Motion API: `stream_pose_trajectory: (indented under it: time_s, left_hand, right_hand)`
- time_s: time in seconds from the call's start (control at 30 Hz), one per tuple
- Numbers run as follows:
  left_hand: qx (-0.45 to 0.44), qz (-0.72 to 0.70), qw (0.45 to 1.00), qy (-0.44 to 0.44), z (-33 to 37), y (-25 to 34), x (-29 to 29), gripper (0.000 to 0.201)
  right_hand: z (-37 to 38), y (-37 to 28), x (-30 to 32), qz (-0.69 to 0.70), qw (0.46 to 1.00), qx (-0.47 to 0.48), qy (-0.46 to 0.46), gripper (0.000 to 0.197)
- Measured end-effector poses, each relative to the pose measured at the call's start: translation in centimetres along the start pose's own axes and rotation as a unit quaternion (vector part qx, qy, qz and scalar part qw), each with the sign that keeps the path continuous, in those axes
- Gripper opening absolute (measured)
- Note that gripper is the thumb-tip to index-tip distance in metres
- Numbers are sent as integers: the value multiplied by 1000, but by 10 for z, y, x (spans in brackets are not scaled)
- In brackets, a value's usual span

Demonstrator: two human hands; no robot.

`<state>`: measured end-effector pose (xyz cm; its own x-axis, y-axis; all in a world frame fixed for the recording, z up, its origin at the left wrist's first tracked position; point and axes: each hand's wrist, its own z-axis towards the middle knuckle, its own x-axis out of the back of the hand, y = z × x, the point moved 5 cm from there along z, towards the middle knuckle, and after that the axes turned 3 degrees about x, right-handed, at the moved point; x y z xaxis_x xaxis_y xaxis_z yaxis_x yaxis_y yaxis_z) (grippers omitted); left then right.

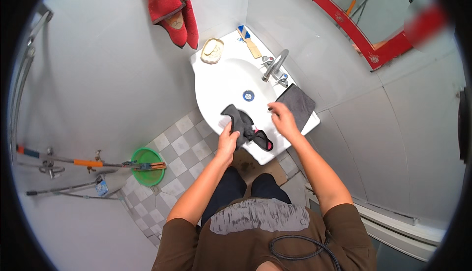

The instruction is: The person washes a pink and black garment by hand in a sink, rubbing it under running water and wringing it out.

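White sink point(221, 86), left hand point(227, 142) around bunched grey cloth point(239, 123), right hand point(284, 118) curled, contents unclear

a green basin point(149, 177) on checkered tiles point(180, 145) — red fabric point(162, 0) hanging — a red mirror frame point(339, 17)

I look from the left of two cameras on my head, steeply down and a little forward over my shirt point(216, 254), which sits nearest and fills the lower edge. My forearms point(314, 168) reach up from there to my left hand point(227, 144) and right hand point(283, 118), farther off near the middle with the sink point(205, 88). The wide fisheye also takes in walls point(98, 74), floor point(182, 145) at lower left and a mirror point(381, 5) at upper right, bending straight edges toward its rim.
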<state>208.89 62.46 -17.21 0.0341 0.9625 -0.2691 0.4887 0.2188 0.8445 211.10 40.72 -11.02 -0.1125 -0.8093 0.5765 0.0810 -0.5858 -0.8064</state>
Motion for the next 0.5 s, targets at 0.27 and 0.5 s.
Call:
stream_pose_trajectory:
  time_s: [0.27, 0.5]
  left_hand:
    - [173, -61, 981, -63, -2, -34, 15, 46]
    - [184, -91, 978, -49, 9, -24, 41, 45]
  right_hand:
    - [107, 103, 3, -142, 958, -198, 151, 67]
    - [122, 119, -8, -234, 938, -203, 153, 54]
